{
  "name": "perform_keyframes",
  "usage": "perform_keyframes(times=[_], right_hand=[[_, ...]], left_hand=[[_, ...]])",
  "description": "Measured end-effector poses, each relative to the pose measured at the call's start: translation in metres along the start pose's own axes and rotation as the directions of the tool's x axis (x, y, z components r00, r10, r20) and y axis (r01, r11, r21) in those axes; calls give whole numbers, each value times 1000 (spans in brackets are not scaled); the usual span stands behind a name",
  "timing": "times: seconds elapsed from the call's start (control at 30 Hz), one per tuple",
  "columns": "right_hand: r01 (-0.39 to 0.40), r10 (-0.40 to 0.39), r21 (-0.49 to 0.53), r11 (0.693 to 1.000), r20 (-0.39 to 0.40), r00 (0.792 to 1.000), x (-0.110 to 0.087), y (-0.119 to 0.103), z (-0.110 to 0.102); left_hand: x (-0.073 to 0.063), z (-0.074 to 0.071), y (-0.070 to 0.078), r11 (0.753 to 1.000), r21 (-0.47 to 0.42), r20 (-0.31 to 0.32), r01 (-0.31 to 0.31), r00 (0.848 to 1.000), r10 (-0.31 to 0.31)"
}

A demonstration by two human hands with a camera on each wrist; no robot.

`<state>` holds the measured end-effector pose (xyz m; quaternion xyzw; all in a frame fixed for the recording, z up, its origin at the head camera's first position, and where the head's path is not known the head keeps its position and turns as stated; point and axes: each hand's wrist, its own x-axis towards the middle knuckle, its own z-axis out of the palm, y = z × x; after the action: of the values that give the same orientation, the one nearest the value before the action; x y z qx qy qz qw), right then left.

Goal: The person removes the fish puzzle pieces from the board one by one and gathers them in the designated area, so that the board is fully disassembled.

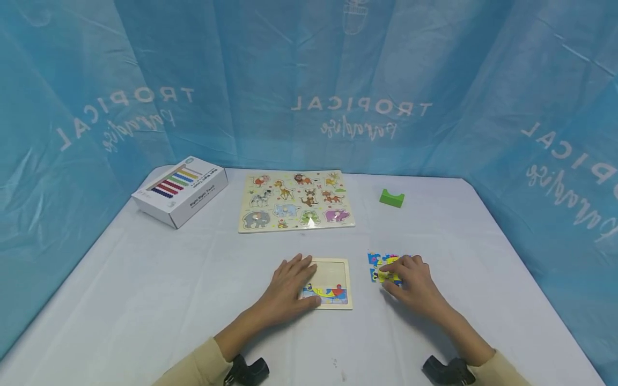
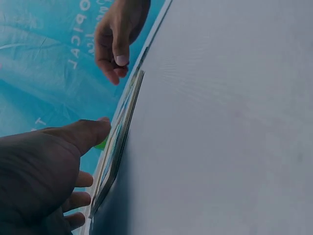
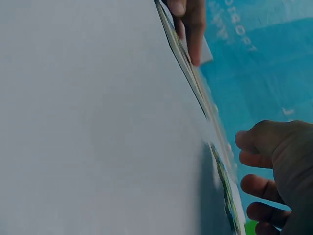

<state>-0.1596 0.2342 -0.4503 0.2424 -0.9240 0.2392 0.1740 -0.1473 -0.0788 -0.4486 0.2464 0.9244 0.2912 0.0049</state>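
Note:
A small wooden puzzle tray (image 1: 350,284) lies in front of me, its lower part filled with a colourful picture and its upper part bare wood. My left hand (image 1: 288,292) rests over the tray's left side, fingers extended and thumb at the lower edge. To the right, loose jigsaw pieces (image 1: 374,259) in blue and yellow lie grouped on the table. Above them hovers my right hand (image 1: 416,284), fingers loosely bent and thumb apart, partly covering them. The right wrist view shows nothing between the right hand's thumb (image 3: 247,141) and fingers.
Behind the tray lies a larger animal puzzle board (image 1: 296,202). A white printed box (image 1: 181,190) stands at the back left, and a green arched block (image 1: 391,198) sits at the back right. Blue curtains (image 1: 270,69) enclose the white table (image 1: 145,289).

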Motion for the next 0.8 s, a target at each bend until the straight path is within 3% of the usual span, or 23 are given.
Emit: perform_keyframes(times=[0.17,0.63,0.8], right_hand=[[88,-88,12,996,1,996,9,-21,17],[168,-169,45,985,23,985,30,-68,52],[147,-150,48,988,76,986,34,-81,60]], left_hand=[[-4,-5,-2,1000,-3,-14,-13,1000,13],[-16,-13,-11,999,10,2,-34,999,34],[-21,-14,-14,999,7,-4,-36,999,36]])
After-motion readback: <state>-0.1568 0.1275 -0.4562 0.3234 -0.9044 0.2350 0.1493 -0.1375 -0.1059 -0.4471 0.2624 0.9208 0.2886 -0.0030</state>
